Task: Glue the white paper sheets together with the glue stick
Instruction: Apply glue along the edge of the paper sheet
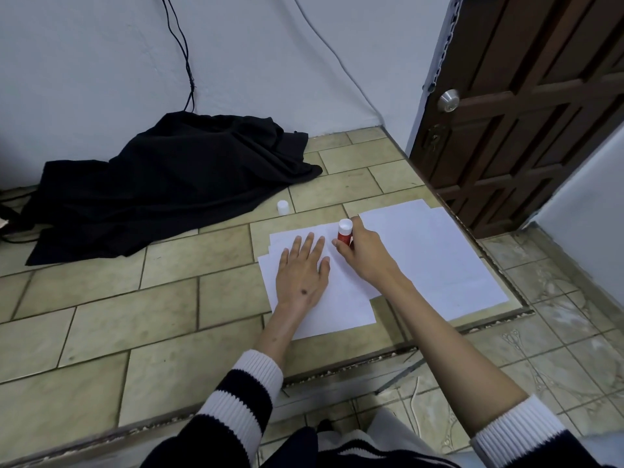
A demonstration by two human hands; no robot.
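Observation:
A small stack of white paper sheets point(341, 298) lies on the tiled floor in front of me. My left hand point(302, 271) rests flat on it, fingers spread, pressing it down. My right hand point(363, 253) grips a red glue stick point(344, 233) with a white end pointing up, held upright with its lower end at the top sheet near the far edge. More white sheets point(435, 261) lie to the right, partly overlapping the stack. A white cap point(283, 207) stands alone on the floor beyond the paper.
A black cloth point(169, 184) is heaped against the wall at the left, with cables running down into it. A dark wooden door point(526, 113) stands at the right. A step edge point(337, 369) crosses the floor just below the sheets.

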